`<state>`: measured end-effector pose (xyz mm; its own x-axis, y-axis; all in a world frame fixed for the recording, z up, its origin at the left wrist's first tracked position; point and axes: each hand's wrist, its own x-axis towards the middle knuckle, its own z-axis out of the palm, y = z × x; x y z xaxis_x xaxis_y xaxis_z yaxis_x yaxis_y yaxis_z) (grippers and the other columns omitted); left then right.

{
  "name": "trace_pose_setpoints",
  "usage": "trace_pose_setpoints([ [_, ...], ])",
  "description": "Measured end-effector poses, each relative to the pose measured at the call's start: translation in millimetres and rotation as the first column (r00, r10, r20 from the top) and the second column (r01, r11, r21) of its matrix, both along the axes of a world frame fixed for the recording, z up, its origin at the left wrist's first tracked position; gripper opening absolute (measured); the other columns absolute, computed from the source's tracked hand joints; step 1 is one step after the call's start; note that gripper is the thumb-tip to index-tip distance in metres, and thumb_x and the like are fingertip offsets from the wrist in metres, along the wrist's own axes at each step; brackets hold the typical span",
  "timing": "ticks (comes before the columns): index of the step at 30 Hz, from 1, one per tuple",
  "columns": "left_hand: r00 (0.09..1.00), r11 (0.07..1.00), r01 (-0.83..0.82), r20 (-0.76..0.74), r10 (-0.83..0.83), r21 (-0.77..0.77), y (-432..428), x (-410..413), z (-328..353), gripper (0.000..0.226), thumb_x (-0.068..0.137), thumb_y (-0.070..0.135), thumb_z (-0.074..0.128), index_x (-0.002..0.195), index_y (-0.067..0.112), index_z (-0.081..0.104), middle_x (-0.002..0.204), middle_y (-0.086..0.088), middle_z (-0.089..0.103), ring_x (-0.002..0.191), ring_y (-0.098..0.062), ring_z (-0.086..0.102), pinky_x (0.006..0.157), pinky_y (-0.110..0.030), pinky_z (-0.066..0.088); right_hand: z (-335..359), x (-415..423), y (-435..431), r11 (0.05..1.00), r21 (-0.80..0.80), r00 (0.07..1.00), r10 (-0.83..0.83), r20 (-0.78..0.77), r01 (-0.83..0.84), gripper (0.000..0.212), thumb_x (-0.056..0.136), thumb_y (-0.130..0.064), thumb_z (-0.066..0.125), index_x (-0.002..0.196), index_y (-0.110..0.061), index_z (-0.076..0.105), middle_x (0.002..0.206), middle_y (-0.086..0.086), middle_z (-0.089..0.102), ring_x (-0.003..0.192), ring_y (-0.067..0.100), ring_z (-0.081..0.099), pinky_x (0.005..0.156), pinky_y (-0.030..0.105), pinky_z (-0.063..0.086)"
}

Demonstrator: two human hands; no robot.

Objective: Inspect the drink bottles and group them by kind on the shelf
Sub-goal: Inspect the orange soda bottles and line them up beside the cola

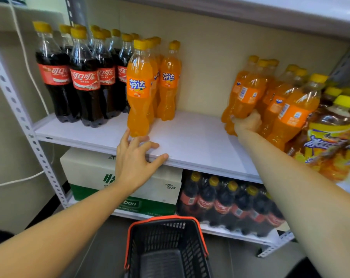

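Middle shelf [190, 133] — a white board. Cola bottles [85, 81] are standing in a block at its left end, reaching back to the wall. Just right of them a short row of orange soda bottles [169, 81] is standing upright. The front orange bottle [139, 87] is standing close to the front edge, label facing out.

Left hand [138, 157] is resting on the front edge of the shelf, fingers spread and holding nothing. Its fingertips are lying at the foot of the front orange bottle — touching or not, cannot tell.

Right hand [247, 123] is reaching toward the right part of the shelf and gripping a tilted orange bottle [242, 97] low on its body, fingers curled round it. That bottle is leaning at the left side of a crowd of leaning orange bottles [290, 109], well apart from the upright row. Tea bottles [334, 141] with yellow labels are sitting at the far right, blurred.

On the lower shelf a white and green carton [89, 169] is sitting at the left and a wrapped cola pack [230, 205] at the right. A black basket [164, 218] with an orange rim is sitting in front, below.
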<state>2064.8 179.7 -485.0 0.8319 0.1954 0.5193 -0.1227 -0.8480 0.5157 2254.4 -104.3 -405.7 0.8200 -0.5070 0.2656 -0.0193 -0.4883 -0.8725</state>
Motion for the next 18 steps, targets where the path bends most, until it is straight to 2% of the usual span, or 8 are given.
trace_pose_setpoints([
  [2, 1.0, 1.0, 0.006, -0.016, -0.006, 0.007, -0.6, 0.1, 1.9, 0.059, 0.08, 0.073, 0.056, 0.112, 0.027, 0.075, 0.13, 0.0, 0.066, 0.149, -0.037, 0.022, 0.115, -0.055, 0.03, -2.9, -11.9, -1.4, 0.997, 0.018, 0.997, 0.076, 0.019, -0.076, 0.052, 0.083, -0.02, 0.084, 0.129, -0.008, 0.061, 0.132, 0.013, 0.065, 0.122, 0.033, 0.061, 0.103, 0.041, 0.048],
  [5, 0.997, 1.0, 0.012, -0.07, -0.011, 0.017, 1.2, 0.1, 8.0, 0.049, 0.084, 0.068, 0.065, 0.114, 0.03, 0.073, 0.132, 0.003, 0.065, 0.149, -0.036, 0.019, 0.114, -0.055, 0.03, -6.5, -39.6, -1.1, 0.969, 0.086, 0.972, 0.228, 0.063, -0.233, 0.05, 0.083, -0.015, 0.084, 0.127, -0.007, 0.061, 0.122, 0.008, 0.066, 0.114, 0.029, 0.061, 0.098, 0.04, 0.048],
  [7, 0.992, 0.999, 0.031, -0.123, -0.026, 0.038, 4.0, 0.7, 13.8, 0.046, 0.085, 0.063, 0.068, 0.117, 0.031, 0.073, 0.134, 0.003, 0.064, 0.148, -0.037, 0.019, 0.114, -0.053, 0.03, -4.6, -64.5, -0.8, 0.932, 0.155, 0.945, 0.32, 0.07, -0.327, 0.046, 0.084, -0.017, 0.083, 0.124, -0.017, 0.059, 0.115, -0.001, 0.062, 0.109, 0.023, 0.059, 0.094, 0.04, 0.047],
  [10, 0.98, 0.998, 0.033, -0.197, -0.021, 0.06, 3.4, -4.3, 25.2, 0.045, 0.086, 0.058, 0.07, 0.121, 0.031, 0.073, 0.137, 0.002, 0.064, 0.143, -0.036, 0.032, 0.116, -0.047, 0.029, 2.1, -104.8, -1.1, 0.867, 0.238, 0.899, 0.43, 0.088, -0.438, 0.041, 0.086, -0.019, 0.081, 0.12, -0.021, 0.059, 0.113, -0.002, 0.066, 0.109, 0.024, 0.065, 0.095, 0.042, 0.053],
  [13, 0.985, 1.0, 0.004, -0.175, -0.002, 0.009, -5.8, -17.6, 38.0, 0.038, 0.086, 0.049, 0.073, 0.117, 0.027, 0.075, 0.13, -0.002, 0.069, 0.13, -0.033, 0.047, 0.1, -0.042, 0.039, 7.3, -149.2, 0.8, 0.809, 0.293, 0.858, 0.505, 0.097, -0.51, 0.044, 0.085, -0.02, 0.082, 0.124, -0.017, 0.064, 0.118, 0.004, 0.071, 0.11, 0.023, 0.068, 0.094, 0.042, 0.056],
  [14, 0.986, 0.999, 0.021, -0.164, -0.026, -0.031, -9.8, -22.5, 43.4, 0.035, 0.086, 0.046, 0.074, 0.115, 0.027, 0.075, 0.126, -0.001, 0.07, 0.124, -0.03, 0.052, 0.092, -0.04, 0.043, 7.1, -164.5, 2.0, 0.786, 0.311, 0.84, 0.535, 0.094, -0.535, 0.043, 0.085, -0.021, 0.082, 0.124, -0.02, 0.064, 0.119, 0.002, 0.072, 0.109, 0.019, 0.069, 0.094, 0.041, 0.057],
  [16, 0.972, 0.967, 0.148, -0.148, -0.181, -0.207, -19.1, -32.1, 55.5, 0.025, 0.089, 0.038, 0.074, 0.11, 0.025, 0.077, 0.118, 0.004, 0.072, 0.113, -0.019, 0.061, 0.085, -0.035, 0.047, 3.2, -195.5, 5.2, 0.733, 0.352, 0.801, 0.59, 0.096, -0.582, 0.04, 0.084, -0.022, 0.083, 0.12, -0.025, 0.065, 0.116, -0.003, 0.074, 0.106, 0.015, 0.071, 0.092, 0.039, 0.058],
  [18, 0.914, 0.86, 0.314, -0.116, -0.388, -0.402, -29.8, -42.4, 67.4, 0.016, 0.092, 0.029, 0.074, 0.106, 0.023, 0.077, 0.106, 0.009, 0.075, 0.101, -0.007, 0.067, 0.086, -0.03, 0.051, -5.2, -224.5, 9.6, 0.69, 0.38, 0.773, 0.623, 0.12, -0.616, 0.036, 0.083, -0.02, 0.084, 0.115, -0.026, 0.068, 0.109, -0.006, 0.077, 0.101, 0.013, 0.073, 0.088, 0.034, 0.06],
])
